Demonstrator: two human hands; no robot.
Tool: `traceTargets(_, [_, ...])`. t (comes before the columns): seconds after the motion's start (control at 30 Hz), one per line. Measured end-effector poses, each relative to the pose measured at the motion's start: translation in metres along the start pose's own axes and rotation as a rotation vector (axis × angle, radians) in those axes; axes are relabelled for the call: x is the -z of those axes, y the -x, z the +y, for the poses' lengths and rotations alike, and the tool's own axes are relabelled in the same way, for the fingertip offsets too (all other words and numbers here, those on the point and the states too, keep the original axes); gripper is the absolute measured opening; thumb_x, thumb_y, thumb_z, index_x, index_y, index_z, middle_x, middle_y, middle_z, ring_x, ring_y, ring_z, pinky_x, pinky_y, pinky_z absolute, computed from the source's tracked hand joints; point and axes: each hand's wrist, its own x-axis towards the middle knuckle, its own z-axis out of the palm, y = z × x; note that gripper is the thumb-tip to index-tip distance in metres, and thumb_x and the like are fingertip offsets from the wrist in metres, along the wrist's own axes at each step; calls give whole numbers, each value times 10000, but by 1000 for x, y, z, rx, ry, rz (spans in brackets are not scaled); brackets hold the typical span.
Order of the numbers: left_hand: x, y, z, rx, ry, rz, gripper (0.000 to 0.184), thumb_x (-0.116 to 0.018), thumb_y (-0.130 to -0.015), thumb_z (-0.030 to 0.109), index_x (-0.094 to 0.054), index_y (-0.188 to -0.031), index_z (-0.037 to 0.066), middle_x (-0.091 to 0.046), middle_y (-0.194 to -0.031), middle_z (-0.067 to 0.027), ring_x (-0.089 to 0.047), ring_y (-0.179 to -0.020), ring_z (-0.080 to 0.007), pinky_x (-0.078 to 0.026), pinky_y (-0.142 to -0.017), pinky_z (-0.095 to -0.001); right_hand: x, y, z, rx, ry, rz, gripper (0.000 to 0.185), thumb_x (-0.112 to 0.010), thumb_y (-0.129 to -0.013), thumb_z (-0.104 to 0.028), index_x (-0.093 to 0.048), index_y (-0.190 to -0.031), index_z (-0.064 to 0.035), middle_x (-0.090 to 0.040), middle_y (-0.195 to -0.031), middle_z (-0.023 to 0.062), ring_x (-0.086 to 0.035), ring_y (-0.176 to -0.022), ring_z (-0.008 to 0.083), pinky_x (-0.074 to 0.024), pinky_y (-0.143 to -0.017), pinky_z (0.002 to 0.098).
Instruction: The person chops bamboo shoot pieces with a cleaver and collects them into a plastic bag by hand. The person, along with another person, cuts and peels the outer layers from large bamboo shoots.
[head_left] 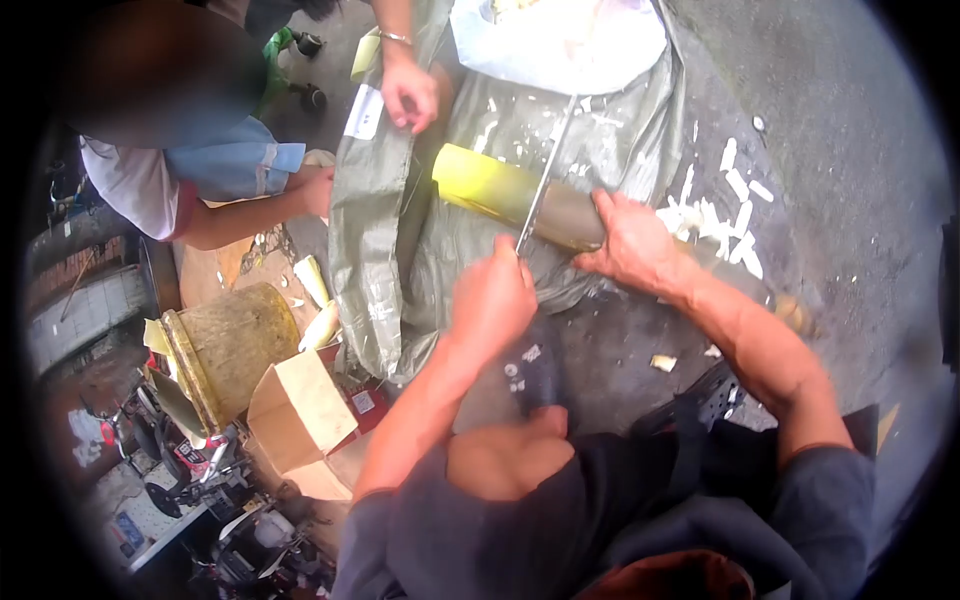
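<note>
A thick cylinder (483,183), bright yellow-green at its left end and brownish towards the right, lies slanted over a grey-green plastic sheet (372,250). My right hand (632,240) holds the brown end, with fingers on both sides of it. A long thin metal blade or rod (549,165) crosses the middle of the cylinder. Its near end is inside my closed left hand (497,295), just below the cylinder. Whether the metal cuts into the surface cannot be made out. White strips (705,222) are scattered right of my right hand.
At upper left another person's hands (410,92) are near the sheet. A white bag (560,45) lies at the top. A dirty yellow bucket (240,350) on its side and an open cardboard box (300,410) are at left. Small machines (190,450) stand at lower left.
</note>
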Motion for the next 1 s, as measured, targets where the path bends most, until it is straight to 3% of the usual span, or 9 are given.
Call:
traceTargets(0.13, [-2, 11, -10, -40, 23, 29, 299, -559, -937, 153, -536, -1141, -63, -658, -699, -287, -657, -690, -513, -509, -685, -621, -21, 15, -5, -11, 47, 166, 951, -906, -649, -377, -443, -1380, 18, -586, -1096, 205, -615, -1022, 397, -508, -879, 485])
traceTargets(0.23, [13, 48, -21, 113, -61, -140, 253, -592, -943, 152, -536, -1098, -39, -664, -780, -311, -647, -779, -525, -491, -738, -611, -25, 20, -6, 11, 42, 154, 969, -914, -648, -368, -431, -1398, 9, -571, -1114, 180, -594, -1058, 363, -483, -907, 452])
traceTargets(0.33, [22, 62, -27, 143, -29, -166, 243, -592, -941, 152, -547, -1093, -32, -666, -792, -310, -647, -796, -525, -492, -754, -608, -30, 24, -10, 70, 124, 140, 964, -916, -646, -353, -432, -1397, 11, -568, -1118, 177, -591, -1051, 355, -478, -909, 452])
traceTargets(0.37, [10, 56, -39, 25, -65, -98, 281, -570, -940, 164, -536, -1115, -53, -657, -710, -304, -661, -693, -508, -516, -687, -615, -29, 24, -11, 81, 144, 111, 967, -915, -645, -348, -430, -1399, 13, -565, -1129, 176, -588, -1055, 352, -471, -915, 446])
traceTargets(0.57, [5, -9, 3, -29, 20, 35, 255, -584, -951, 165, -552, -1082, -51, -667, -749, -298, -662, -736, -508, -515, -704, -601, -29, 30, -20, 54, 144, 118, 963, -912, -652, -346, -430, -1415, -9, -556, -1178, 169, -555, -1130, 346, -443, -929, 464])
traceTargets(0.7, [-5, 33, -17, 15, 53, 53, 260, -602, -947, 168, -556, -1115, -25, -669, -783, -309, -643, -765, -530, -498, -708, -606, -20, 37, -30, -43, 162, -17, 929, -865, -673, -444, -465, -1399, -24, -570, -1246, 189, -548, -1176, 357, -413, -953, 516])
traceTargets(0.8, [-12, 71, -34, 63, 18, -56, 299, -601, -942, 162, -537, -1138, -55, -664, -726, -296, -656, -698, -512, -513, -675, -603, -9, 29, -22, -16, 117, -261, 887, -838, -680, -494, -498, -1347, -19, -596, -1225, 215, -557, -1194, 373, -414, -980, 525])
traceTargets(0.93, [-27, 107, -44, 158, 17, -45, 288, -596, -945, 179, -535, -1135, -29, -666, -738, -298, -650, -704, -518, -502, -674, -612, -5, 18, -16, -45, 22, -388, 874, -845, -663, -489, -507, -1312, -11, -605, -1181, 231, -563, -1202, 398, -457, -984, 510])
traceTargets(1.0, [-28, 113, -38, 262, -21, -76, 270, -600, -950, 211, -543, -1109, 0, -669, -771, -301, -641, -760, -529, -489, -697, -612, -16, 28, -16, 25, 53, -237, 860, -845, -671, -460, -506, -1305, 11, -597, -1194, 227, -570, -1180, 398, -454, -983, 501])
